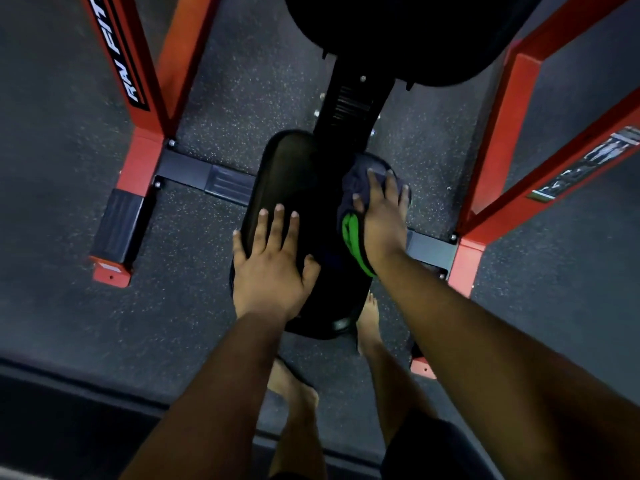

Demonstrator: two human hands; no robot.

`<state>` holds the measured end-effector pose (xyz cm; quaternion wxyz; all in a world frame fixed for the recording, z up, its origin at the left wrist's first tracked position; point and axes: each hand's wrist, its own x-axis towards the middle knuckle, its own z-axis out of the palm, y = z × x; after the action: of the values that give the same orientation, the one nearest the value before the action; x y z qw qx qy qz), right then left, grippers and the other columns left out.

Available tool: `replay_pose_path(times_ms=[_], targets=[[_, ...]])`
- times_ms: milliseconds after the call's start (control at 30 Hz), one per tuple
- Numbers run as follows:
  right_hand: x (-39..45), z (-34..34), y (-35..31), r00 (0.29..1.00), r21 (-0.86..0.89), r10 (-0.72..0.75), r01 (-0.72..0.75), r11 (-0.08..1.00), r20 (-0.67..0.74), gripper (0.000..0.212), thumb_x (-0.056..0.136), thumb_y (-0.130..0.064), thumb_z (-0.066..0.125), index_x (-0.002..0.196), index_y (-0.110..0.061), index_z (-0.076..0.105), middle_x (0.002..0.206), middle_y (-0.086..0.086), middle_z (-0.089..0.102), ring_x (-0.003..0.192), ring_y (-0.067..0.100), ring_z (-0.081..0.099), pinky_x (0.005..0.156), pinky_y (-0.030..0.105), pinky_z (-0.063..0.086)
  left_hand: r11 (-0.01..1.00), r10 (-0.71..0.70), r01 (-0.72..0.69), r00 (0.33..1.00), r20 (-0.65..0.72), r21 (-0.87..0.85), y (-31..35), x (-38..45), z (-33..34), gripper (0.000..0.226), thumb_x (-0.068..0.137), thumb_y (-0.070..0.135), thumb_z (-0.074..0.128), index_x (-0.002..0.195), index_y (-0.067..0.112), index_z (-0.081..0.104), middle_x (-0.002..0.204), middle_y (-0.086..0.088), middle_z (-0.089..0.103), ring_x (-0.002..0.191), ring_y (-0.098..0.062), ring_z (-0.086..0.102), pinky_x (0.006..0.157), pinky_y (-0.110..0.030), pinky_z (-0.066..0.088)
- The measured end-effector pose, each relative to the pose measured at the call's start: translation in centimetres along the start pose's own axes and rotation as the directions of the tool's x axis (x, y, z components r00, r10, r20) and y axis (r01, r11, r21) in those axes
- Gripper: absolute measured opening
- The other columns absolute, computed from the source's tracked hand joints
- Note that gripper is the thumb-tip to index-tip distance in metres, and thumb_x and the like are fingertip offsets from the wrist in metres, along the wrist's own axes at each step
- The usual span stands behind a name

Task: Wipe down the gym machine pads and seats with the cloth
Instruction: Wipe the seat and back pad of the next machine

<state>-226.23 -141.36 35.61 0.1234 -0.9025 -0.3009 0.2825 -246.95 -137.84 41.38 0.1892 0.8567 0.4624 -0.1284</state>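
A black padded seat [294, 174] of the gym machine lies in the middle of the view. My left hand [272, 261] rests flat on its near left part, fingers spread. On the seat's right edge my right hand [382, 216] presses a dark grey cloth with a green edge [353, 237], fingers spread over it. Part of the cloth is hidden under my palm. A larger black back pad [415, 32] sits above, at the top of the view.
Red frame posts stand on both sides, left post [145, 81] and right post [512, 133], joined by a dark crossbar [197, 171] under the seat. A black centre column [349, 105] links seat and back pad. My bare feet [294, 389] stand on the speckled rubber floor [86, 323].
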Motion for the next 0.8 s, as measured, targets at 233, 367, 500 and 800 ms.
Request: replay_pose_path(times_ms=[233, 367, 500, 800], targets=[[-16.4, 1.5, -2.6, 0.958, -0.198, -0.248, 0.273, 0.941, 0.144, 0.065, 0.098, -0.056, 0.015, 0.161, -0.043, 0.007, 0.172, -0.008, 0.002, 0.158, 0.027, -0.009, 0.125, 0.057, 0.003, 0.996, -0.042, 0.036, 0.996, -0.073, -0.087, -1.4, -1.7, -0.2, 0.072, 0.094, 0.04, 0.018, 0.163, 0.021, 0.017, 0.172, 0.001, 0.006, 0.158, -0.017, 0.008, 0.123, -0.064, 0.007], [-3.1, 0.9, -4.9, 0.94, -0.27, -0.29, 0.331, 0.904, 0.182, 0.058, 0.106, -0.049, 0.034, 0.16, -0.044, 0.013, 0.171, -0.009, 0.005, 0.158, 0.024, -0.003, 0.12, 0.07, 0.007, 0.96, -0.152, 0.119, 0.982, -0.114, -0.252, -2.9, -4.3, 1.2, 0.068, 0.101, 0.047, 0.019, 0.163, 0.02, 0.017, 0.172, 0.003, 0.005, 0.158, -0.016, 0.003, 0.123, -0.063, 0.007], [3.8, 1.7, -7.8, 0.981, -0.233, -0.153, 0.178, 0.956, 0.12, 0.062, 0.106, -0.047, 0.036, 0.162, -0.039, 0.01, 0.172, -0.003, 0.006, 0.158, 0.028, -0.001, 0.119, 0.069, 0.013, 0.918, -0.153, 0.1, 0.982, -0.109, -0.385, -3.2, -3.7, 1.1, 0.077, 0.099, 0.061, 0.013, 0.164, 0.023, -0.003, 0.172, 0.006, -0.006, 0.157, -0.012, -0.011, 0.126, -0.054, -0.004], [-8.5, 0.7, -5.8, 0.849, -0.272, -0.465, 0.523, 0.807, 0.252, 0.063, 0.102, -0.053, 0.037, 0.16, -0.045, 0.015, 0.171, -0.007, 0.009, 0.158, 0.02, 0.0, 0.123, 0.06, 0.013, 0.784, -0.214, 0.11, 0.972, -0.1, -0.612, -3.1, -3.9, 0.7, 0.078, 0.095, 0.068, 0.012, 0.159, 0.03, -0.011, 0.17, 0.009, -0.01, 0.155, -0.004, -0.013, 0.126, -0.05, -0.006]])
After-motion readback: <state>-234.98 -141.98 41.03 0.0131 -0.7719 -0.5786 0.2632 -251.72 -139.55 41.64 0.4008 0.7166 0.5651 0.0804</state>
